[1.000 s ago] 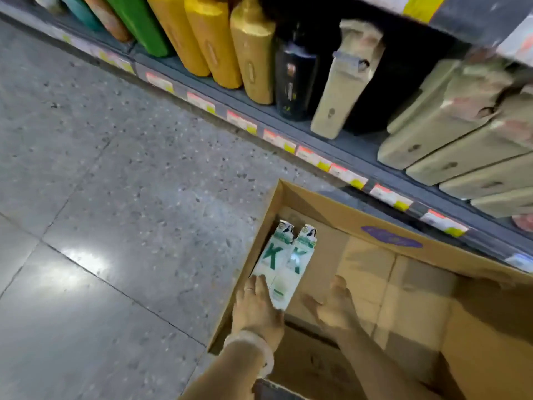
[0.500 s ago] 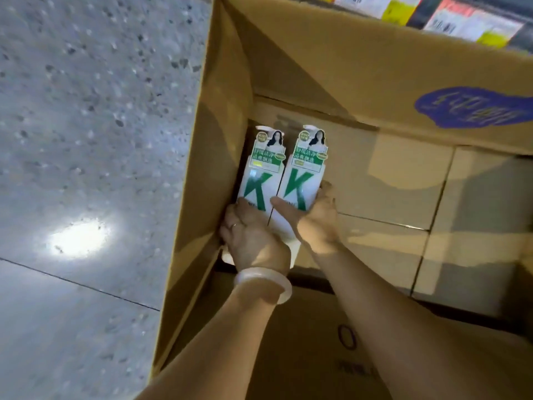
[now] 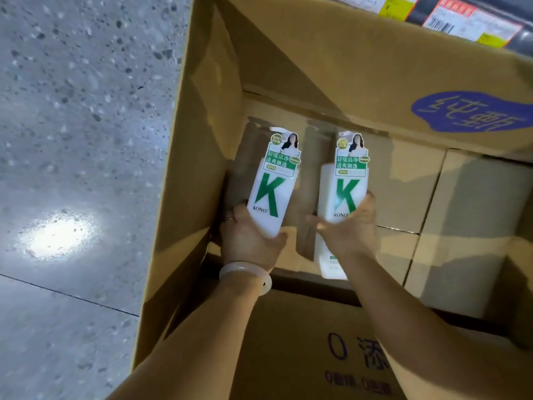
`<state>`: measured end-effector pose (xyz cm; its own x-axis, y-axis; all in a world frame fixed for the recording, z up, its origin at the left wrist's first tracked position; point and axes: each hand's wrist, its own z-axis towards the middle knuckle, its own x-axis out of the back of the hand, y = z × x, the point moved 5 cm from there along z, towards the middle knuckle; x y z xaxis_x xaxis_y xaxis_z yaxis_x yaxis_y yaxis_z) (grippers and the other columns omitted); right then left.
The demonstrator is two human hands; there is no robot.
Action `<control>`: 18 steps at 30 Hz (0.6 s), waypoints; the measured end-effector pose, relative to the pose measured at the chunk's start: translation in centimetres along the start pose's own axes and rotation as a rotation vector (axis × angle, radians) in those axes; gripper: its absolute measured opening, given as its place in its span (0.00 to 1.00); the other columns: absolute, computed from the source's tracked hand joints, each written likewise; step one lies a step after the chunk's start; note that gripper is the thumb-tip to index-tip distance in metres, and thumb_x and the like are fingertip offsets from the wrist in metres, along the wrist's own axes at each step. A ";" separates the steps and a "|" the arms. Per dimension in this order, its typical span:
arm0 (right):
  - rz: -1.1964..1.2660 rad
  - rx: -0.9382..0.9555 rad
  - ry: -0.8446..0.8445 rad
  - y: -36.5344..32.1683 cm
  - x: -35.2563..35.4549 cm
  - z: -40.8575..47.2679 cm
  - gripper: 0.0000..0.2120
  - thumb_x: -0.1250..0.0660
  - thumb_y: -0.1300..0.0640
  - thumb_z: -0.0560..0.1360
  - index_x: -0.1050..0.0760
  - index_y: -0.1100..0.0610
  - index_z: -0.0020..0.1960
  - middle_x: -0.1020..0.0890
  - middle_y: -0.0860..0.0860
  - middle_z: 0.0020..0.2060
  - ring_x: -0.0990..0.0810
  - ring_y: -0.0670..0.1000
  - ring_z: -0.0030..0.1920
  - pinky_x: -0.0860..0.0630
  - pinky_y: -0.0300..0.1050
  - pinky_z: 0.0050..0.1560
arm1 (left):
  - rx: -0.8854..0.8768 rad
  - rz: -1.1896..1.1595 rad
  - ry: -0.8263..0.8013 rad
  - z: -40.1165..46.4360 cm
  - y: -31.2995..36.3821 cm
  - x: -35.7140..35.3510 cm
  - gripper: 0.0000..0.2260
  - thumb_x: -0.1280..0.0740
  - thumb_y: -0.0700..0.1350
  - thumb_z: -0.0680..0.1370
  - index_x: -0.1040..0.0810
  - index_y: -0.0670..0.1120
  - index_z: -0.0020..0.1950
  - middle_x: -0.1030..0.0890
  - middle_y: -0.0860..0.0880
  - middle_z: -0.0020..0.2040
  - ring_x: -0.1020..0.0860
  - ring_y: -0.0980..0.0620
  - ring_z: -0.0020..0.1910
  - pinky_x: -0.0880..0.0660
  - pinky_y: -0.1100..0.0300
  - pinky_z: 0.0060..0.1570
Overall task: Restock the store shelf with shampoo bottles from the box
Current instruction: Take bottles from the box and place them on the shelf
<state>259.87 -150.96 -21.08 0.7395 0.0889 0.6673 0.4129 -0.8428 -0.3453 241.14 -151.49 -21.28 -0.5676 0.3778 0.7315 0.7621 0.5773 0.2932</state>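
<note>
Shampoo bottles: left hand [image 3: 248, 241] is gripping one bottle [image 3: 271, 194], right hand [image 3: 350, 232] gripping another [image 3: 341, 194], lifting both from the box [image 3: 202, 140]. Next they're probably heading up to the shelf [image 3: 461, 21].

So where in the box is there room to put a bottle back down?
Bare cardboard floor lies right of the right-hand bottle, out to the box's right side. The narrow gap between the two bottles is free too. It is crowded at the left wall, where the left hand holds the left bottle.
</note>
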 end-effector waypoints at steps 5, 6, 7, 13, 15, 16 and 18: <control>-0.026 -0.064 0.020 0.5 -0.7 -1.0 0.30 0.26 0.55 0.64 0.39 0.56 0.59 0.25 0.54 0.51 0.24 0.58 0.51 0.32 0.44 0.43 | 0.121 -0.136 0.006 -1.0 0.7 -0.8 0.32 0.24 0.50 0.64 0.41 0.51 0.58 0.29 0.46 0.56 0.28 0.45 0.58 0.28 0.58 0.42; -0.022 -0.052 0.006 0.3 -0.5 -1.5 0.29 0.26 0.55 0.65 0.40 0.55 0.58 0.24 0.53 0.50 0.23 0.58 0.49 0.29 0.45 0.43 | 0.153 -0.160 -0.010 -1.5 1.0 -0.7 0.30 0.25 0.50 0.64 0.42 0.51 0.57 0.29 0.48 0.52 0.27 0.45 0.57 0.28 0.58 0.40; -0.015 -0.037 -0.006 -0.1 0.0 -2.1 0.29 0.26 0.54 0.65 0.40 0.54 0.57 0.24 0.52 0.48 0.22 0.57 0.48 0.26 0.47 0.44 | 0.179 -0.176 -0.025 -2.0 1.4 -0.4 0.29 0.26 0.50 0.65 0.43 0.52 0.54 0.30 0.50 0.49 0.25 0.45 0.56 0.28 0.57 0.39; 0.138 0.069 -0.024 -3.8 8.1 -9.5 0.28 0.25 0.55 0.63 0.42 0.49 0.51 0.24 0.46 0.41 0.21 0.52 0.44 0.23 0.50 0.47 | 0.075 -0.271 -0.012 -8.7 5.3 7.4 0.29 0.26 0.55 0.64 0.48 0.56 0.44 0.34 0.59 0.38 0.28 0.55 0.38 0.36 0.70 0.25; 0.188 0.094 0.010 -5.4 12.6 -12.6 0.28 0.24 0.55 0.63 0.40 0.50 0.52 0.25 0.43 0.40 0.22 0.51 0.43 0.26 0.45 0.43 | 0.058 -0.314 -0.003 -11.9 7.0 11.3 0.30 0.24 0.53 0.63 0.48 0.57 0.43 0.33 0.61 0.38 0.30 0.59 0.37 0.35 0.71 0.25; 0.227 0.098 0.031 -6.3 15.2 -14.1 0.27 0.24 0.55 0.62 0.38 0.52 0.52 0.23 0.45 0.41 0.21 0.51 0.44 0.26 0.44 0.43 | 0.040 -0.321 0.012 -13.6 8.1 13.5 0.30 0.24 0.51 0.62 0.48 0.57 0.42 0.33 0.61 0.38 0.30 0.59 0.35 0.35 0.70 0.25; 0.315 0.098 0.069 -8.3 20.6 -17.2 0.27 0.24 0.56 0.62 0.34 0.54 0.55 0.20 0.49 0.45 0.20 0.53 0.46 0.23 0.49 0.48 | -0.023 -0.348 0.064 -17.2 10.8 18.3 0.31 0.23 0.48 0.61 0.48 0.57 0.42 0.32 0.60 0.37 0.30 0.60 0.34 0.34 0.68 0.27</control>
<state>262.53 -151.26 6.85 0.8027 -0.2069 0.5593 0.2211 -0.7678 -0.6013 244.30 -150.78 5.85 -0.7743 0.1143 0.6225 0.5335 0.6470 0.5448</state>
